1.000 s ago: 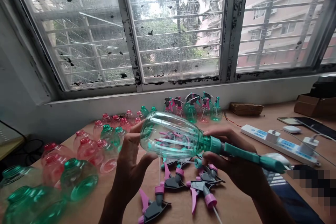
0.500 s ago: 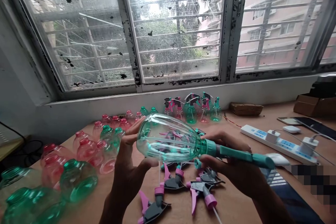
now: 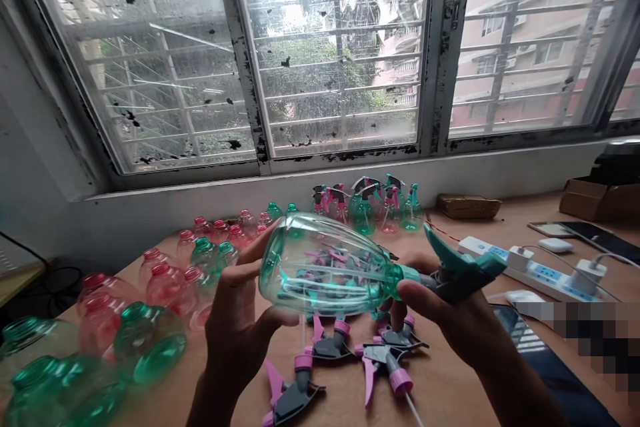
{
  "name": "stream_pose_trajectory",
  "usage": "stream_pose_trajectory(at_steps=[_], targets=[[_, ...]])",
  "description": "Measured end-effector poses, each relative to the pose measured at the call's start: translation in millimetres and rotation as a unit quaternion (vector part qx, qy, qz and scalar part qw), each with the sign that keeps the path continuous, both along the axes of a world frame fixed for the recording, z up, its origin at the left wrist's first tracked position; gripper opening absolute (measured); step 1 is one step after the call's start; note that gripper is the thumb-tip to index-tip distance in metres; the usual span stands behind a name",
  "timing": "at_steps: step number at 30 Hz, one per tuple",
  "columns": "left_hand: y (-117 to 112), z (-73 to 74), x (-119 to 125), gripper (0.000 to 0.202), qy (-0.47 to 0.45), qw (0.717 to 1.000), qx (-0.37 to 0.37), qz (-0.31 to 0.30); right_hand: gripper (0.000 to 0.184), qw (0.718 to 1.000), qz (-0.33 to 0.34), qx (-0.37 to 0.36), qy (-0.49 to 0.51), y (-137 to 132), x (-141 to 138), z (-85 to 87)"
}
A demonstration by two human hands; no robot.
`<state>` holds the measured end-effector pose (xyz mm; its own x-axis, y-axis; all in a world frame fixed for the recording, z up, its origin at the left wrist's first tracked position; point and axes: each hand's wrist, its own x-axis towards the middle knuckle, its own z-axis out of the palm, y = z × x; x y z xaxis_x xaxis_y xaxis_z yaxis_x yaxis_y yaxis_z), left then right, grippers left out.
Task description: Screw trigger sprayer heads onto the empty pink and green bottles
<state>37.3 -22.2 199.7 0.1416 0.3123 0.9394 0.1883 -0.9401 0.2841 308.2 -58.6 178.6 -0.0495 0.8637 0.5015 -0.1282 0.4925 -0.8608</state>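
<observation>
A clear green spray bottle (image 3: 325,267) lies sideways in the air between my hands, its base to the left. My left hand (image 3: 240,307) grips the base end, thumb below and fingers behind. At the neck, my right hand (image 3: 445,307) closes around the collar of a teal and dark grey trigger sprayer (image 3: 463,267), whose lever points up. The sprayer's straw shows inside the bottle. Beneath, on the table, lie loose pink and grey trigger sprayers (image 3: 333,343), with more seen through the bottle.
Open red bottles (image 3: 165,287) and green bottles (image 3: 150,340) crowd the table's left side. Several bottles with sprayers fitted (image 3: 365,210) stand by the window wall. To the right are a white power strip (image 3: 540,273), a dark phone or tablet (image 3: 550,367) and cardboard boxes (image 3: 583,200).
The trigger sprayer has turned about the bottle's axis, so its lever now sticks up. My right fingers have shifted around the collar; my left hand still holds the base.
</observation>
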Motion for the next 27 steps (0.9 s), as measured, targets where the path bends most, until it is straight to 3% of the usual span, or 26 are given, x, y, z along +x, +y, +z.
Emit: stream_pose_trajectory(at_steps=[5, 7, 9, 13, 15, 17, 19, 21, 23, 25, 27], targets=[[-1.0, 2.1, -0.5, 0.039, 0.039, 0.997, 0.044, 0.058, 0.027, 0.996, 0.074, 0.003, 0.043, 1.1, 1.8, 1.9], [-1.9, -0.9, -3.9, 0.047, 0.044, 0.995, 0.020, 0.081, 0.019, 0.998, 0.036, 0.051, 0.014, -0.2, 3.4, 4.3], [-5.0, -1.8, -9.8, 0.057, 0.049, 0.992, -0.020, 0.114, 0.024, 0.988, -0.042, 0.137, -0.054, -2.5, 4.4, 8.4], [-17.7, 8.4, -25.5, 0.065, 0.090, 0.986, -0.087, 0.112, 0.043, 0.923, -0.127, 0.302, -0.201, -7.9, 2.5, 15.4], [-24.1, 15.5, -29.8, 0.050, 0.102, 0.981, -0.094, 0.137, 0.047, 0.909, -0.124, 0.328, -0.226, -9.9, -0.1, 14.9], [-27.9, 19.5, -28.5, 0.037, 0.088, 0.982, -0.086, 0.145, 0.049, 0.917, -0.121, 0.320, -0.206, -11.3, -2.8, 11.3], [-27.9, 19.7, -22.4, 0.042, 0.058, 0.990, -0.076, 0.101, 0.040, 0.941, -0.115, 0.273, -0.164, -12.1, -4.5, 6.7], [-25.2, 17.4, -15.0, 0.056, 0.029, 0.996, -0.077, 0.034, 0.026, 0.966, -0.101, 0.199, -0.128, -12.5, -4.3, 3.4], [-22.4, 15.0, -10.9, 0.075, 0.017, 0.998, -0.064, -0.009, 0.024, 0.980, -0.090, 0.147, -0.102, -12.9, -1.6, 2.7], [-22.5, 13.6, -12.2, 0.097, 0.048, 0.999, -0.024, -0.009, 0.034, 0.987, -0.068, 0.126, -0.069, -13.4, 4.1, 4.0], [-27.0, 13.2, -17.2, 0.111, 0.113, 0.993, 0.026, 0.034, 0.041, 0.994, -0.003, 0.096, -0.049, -14.1, 12.6, 5.4]])
